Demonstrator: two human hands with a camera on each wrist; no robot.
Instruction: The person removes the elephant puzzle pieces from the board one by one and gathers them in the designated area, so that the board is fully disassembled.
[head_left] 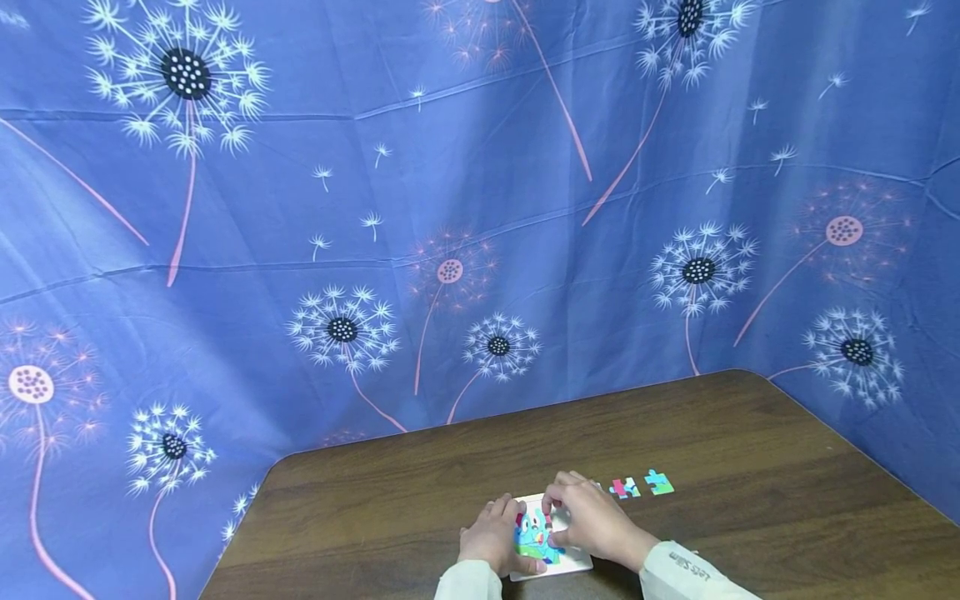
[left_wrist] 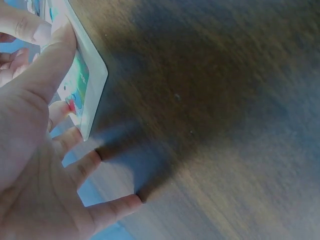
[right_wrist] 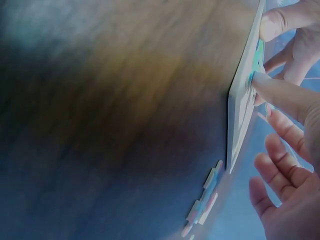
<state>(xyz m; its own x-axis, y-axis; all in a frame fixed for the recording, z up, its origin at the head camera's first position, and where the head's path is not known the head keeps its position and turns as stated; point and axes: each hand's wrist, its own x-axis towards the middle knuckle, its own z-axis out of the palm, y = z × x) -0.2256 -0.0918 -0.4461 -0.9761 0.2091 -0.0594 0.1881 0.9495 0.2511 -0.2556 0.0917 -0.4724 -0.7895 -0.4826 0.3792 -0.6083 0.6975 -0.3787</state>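
A white-framed puzzle board point(head_left: 573, 562) lies on the table, partly filled with a blue cartoon figure on green point(head_left: 531, 533). My left hand point(head_left: 491, 537) lies along its left side. In the left wrist view the left thumb point(left_wrist: 55, 60) rests on the board, and the other fingers spread past its edge, some touching the table. My right hand point(head_left: 596, 517) is over the board's right part, thumb and index finger pinching a small puzzle piece point(head_left: 548, 523) at the picture's edge, mostly hidden by the fingers. The right wrist view shows the right thumb point(right_wrist: 280, 92) pressing on the board.
Loose puzzle pieces lie on the brown table point(head_left: 420, 492) beyond my right hand: a pink, white and blue piece point(head_left: 625, 488) and a blue-green piece point(head_left: 659, 482). Another is partly hidden behind the hand. A blue dandelion-print cloth point(head_left: 525, 250) hangs behind the table.
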